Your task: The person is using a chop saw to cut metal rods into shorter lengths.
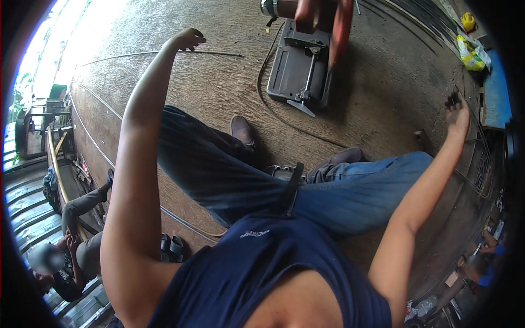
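Note:
My left hand (188, 40) is stretched out at the upper left. Its fingers are loosely bent and apart, with the lower fingertips close to a thin metal rod (219, 53); I see no firm grip on it. Off to the far right, my right hand (457, 113) has its darkened fingers spread and holds nothing I can make out. Between the two hands stands a cut-off saw with a red guard (340, 38) and a grey metal base (287, 68). A clamp screw (311, 74) lies along the base.
A dark cable (261, 90) curves from the saw past my shoes (240, 131). Long rods (404, 22) lie at the upper right, near a yellow bag (473, 53) and a blue panel (496, 90). One person (71, 257) sits at the left; another (484, 268) is at the lower right.

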Demonstrator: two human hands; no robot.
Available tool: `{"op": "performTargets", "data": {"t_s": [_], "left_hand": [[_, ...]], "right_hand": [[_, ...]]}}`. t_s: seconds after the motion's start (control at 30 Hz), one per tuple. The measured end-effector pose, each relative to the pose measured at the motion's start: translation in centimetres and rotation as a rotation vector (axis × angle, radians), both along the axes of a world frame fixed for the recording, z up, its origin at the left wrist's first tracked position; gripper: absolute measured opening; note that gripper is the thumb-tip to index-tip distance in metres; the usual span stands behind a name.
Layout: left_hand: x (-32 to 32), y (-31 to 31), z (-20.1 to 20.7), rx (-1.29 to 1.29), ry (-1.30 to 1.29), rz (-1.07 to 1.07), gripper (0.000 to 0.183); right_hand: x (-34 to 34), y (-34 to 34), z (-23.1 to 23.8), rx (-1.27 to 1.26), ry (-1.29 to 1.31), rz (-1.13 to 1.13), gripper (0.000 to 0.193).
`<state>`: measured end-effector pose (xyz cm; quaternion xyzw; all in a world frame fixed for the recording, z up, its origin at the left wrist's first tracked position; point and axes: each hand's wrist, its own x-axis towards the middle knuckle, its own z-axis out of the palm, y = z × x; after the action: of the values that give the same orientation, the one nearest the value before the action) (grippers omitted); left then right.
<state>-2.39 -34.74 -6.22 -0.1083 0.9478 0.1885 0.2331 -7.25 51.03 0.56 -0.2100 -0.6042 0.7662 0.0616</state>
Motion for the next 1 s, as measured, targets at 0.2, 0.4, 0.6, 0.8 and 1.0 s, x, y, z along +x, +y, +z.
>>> {"op": "performTargets", "data": {"t_s": [0.2, 0.4, 0.6, 0.8, 1.0], "left_hand": [[-1.8, -6.6, -14.2, -0.368, -0.081, -0.264, 0.030], [-1.4, -8.9, -25.7, -0.245, 0.013, -0.136, 0.052], [-2.7, -7.9, -29.5, -0.359, 0.171, -0.150, 0.065], [-4.6, -8.2, -29.2, -0.237, 0.098, -0.132, 0.043], [-6.6, -10.4, -31.4, -0.248, 0.124, -0.227, 0.020]], "right_hand": [[1.9, -3.0, 1.0, 0.367, -0.136, 0.087, 0.031], [2.7, -7.1, 0.7, 0.854, -0.325, 0.268, 0.043], [1.9, -7.0, -1.6, 1.167, -0.423, 0.441, 0.043], [2.0, -7.7, -2.7, 1.099, -0.468, 0.543, 0.037], [2.1, -8.3, -2.7, 1.112, -0.509, 0.568, 0.037]]}}
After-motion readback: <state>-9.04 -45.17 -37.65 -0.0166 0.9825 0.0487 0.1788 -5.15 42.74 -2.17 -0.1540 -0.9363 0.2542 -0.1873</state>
